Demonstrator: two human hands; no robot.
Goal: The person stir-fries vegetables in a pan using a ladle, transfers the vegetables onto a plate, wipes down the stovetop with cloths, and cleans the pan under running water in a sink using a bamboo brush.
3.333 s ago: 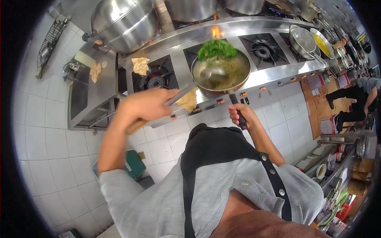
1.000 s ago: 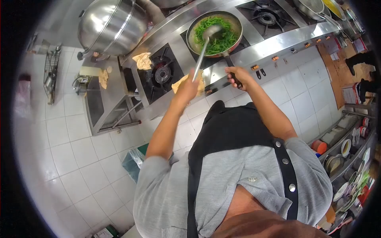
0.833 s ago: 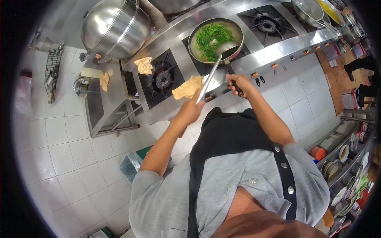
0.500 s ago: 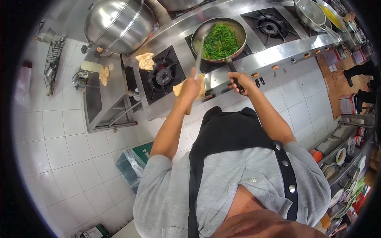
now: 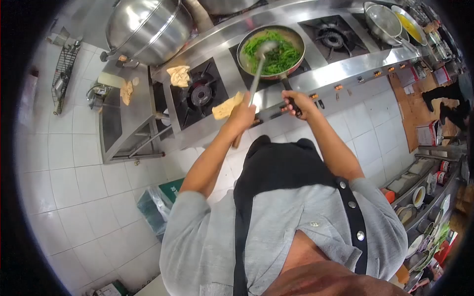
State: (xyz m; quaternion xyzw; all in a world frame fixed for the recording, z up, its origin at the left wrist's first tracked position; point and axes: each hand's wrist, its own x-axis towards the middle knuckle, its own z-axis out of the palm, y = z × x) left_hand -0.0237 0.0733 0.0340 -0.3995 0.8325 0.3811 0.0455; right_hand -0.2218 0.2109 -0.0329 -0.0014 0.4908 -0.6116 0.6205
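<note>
My left hand [image 5: 242,117] is closed around the long handle of a metal ladle [image 5: 258,74], whose wooden end sticks out below the fist. The ladle's round head rests among chopped green vegetables [image 5: 286,58] in a frying pan [image 5: 239,60]. My right hand [image 5: 301,105] grips the pan's black handle [image 5: 286,84], with the fingers wrapped around it. The pan sits over a stove burner, which it mostly hides. A folded tan cloth [image 5: 224,107] lies on the stove's front edge, just beside my left hand.
Open burners flank the pan: a left burner [image 5: 201,93] and a right burner [image 5: 335,37]. A large steel pot [image 5: 148,29] stands at the back left. Another tan cloth [image 5: 178,76] lies near the left burner. A strainer [image 5: 384,19] is at the far right. A person's legs [image 5: 444,96] show beyond.
The ladle head has moved from the pan's upper left rim to the middle, into the greens, which are now pushed apart. My left hand has dropped slightly; my right hand keeps its grip.
</note>
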